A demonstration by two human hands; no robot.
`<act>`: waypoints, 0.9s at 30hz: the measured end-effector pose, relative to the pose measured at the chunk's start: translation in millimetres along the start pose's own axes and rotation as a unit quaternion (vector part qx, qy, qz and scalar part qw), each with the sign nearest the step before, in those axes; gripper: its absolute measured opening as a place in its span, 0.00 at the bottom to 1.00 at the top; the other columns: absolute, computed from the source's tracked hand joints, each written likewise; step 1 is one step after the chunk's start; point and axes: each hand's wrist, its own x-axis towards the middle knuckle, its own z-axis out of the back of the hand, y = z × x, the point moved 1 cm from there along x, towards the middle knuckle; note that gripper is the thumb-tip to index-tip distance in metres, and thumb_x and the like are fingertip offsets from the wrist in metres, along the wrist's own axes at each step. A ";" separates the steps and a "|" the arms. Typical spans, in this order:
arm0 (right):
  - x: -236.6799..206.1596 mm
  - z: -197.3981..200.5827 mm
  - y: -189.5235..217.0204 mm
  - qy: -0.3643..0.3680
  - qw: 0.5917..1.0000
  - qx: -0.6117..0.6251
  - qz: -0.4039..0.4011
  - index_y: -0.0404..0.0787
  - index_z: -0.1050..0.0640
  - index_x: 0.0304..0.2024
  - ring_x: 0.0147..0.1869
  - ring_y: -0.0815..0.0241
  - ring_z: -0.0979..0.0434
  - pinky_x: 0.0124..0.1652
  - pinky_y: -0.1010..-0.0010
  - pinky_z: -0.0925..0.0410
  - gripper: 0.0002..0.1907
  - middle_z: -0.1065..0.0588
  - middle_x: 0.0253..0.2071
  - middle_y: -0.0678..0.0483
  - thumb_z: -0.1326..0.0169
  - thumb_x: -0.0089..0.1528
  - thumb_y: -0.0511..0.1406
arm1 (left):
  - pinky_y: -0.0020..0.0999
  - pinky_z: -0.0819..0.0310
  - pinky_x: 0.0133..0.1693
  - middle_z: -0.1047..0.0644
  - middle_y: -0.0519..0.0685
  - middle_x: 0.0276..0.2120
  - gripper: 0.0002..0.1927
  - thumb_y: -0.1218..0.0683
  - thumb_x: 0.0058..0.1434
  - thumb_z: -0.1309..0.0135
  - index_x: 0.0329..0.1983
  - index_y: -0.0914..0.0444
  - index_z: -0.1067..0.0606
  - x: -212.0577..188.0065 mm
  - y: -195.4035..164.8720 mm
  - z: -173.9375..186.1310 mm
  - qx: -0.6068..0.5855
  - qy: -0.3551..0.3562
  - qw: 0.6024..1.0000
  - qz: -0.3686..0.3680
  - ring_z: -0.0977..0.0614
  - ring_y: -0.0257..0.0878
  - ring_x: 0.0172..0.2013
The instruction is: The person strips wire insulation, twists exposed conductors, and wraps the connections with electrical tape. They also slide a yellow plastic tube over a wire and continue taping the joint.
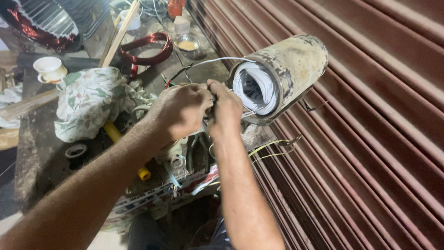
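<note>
Cylindrical motor stator (286,74), metal casing scuffed and smeared pale over grey, held above the near edge of a cluttered workbench (37,153), beside a dark red ribbed shutter (370,115). Long axis tilted: open end facing down-left toward the hands, closed end up-right toward the shutter. Open mouth packed with white winding wires (254,88); one thin white wire (208,61) arching from the rim leftward. Left hand (182,111) and right hand (226,111) side by side at the mouth, fingertips pressed together on wire ends; exact strand pinched hidden between the fingers. Behind on the bench: flowered cloth (92,99), copper wire coil (148,48), white cup (48,69), yellow-handled tool (115,134).
</note>
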 end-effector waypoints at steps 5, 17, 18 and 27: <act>-20.3 28.7 10.3 0.116 0.986 0.086 -0.079 0.29 0.25 0.54 0.41 0.57 0.22 0.42 0.68 0.26 0.18 0.23 0.42 0.45 0.57 0.73 0.39 | 0.44 0.22 0.38 0.16 0.48 0.44 0.16 0.51 0.69 0.52 0.31 0.67 0.24 12.9 11.5 18.3 -0.240 -0.005 0.970 -0.037 0.16 0.45 0.33; -15.3 48.7 -3.1 0.125 0.991 -0.033 -0.028 0.31 0.26 0.56 0.42 0.59 0.20 0.39 0.68 0.24 0.13 0.23 0.44 0.49 0.54 0.71 0.31 | 0.41 0.24 0.29 0.21 0.53 0.19 0.13 0.49 0.62 0.43 0.29 0.63 0.21 19.4 12.6 25.6 -0.229 0.047 0.969 0.073 0.17 0.45 0.21; -16.6 48.2 -7.2 0.130 0.991 -0.020 -0.007 0.30 0.25 0.55 0.41 0.59 0.20 0.38 0.69 0.25 0.13 0.22 0.43 0.49 0.54 0.72 0.32 | 0.42 0.25 0.28 0.21 0.53 0.20 0.13 0.50 0.61 0.43 0.28 0.64 0.22 18.7 12.7 21.7 -0.230 0.012 0.972 0.044 0.17 0.45 0.22; -18.8 54.6 -21.5 0.135 0.980 -0.116 0.083 0.29 0.24 0.56 0.41 0.57 0.17 0.40 0.68 0.23 0.14 0.20 0.40 0.43 0.51 0.73 0.34 | 0.46 0.27 0.30 0.22 0.56 0.21 0.16 0.47 0.61 0.42 0.29 0.65 0.21 19.6 18.0 10.5 -0.182 -0.006 0.983 0.038 0.19 0.49 0.23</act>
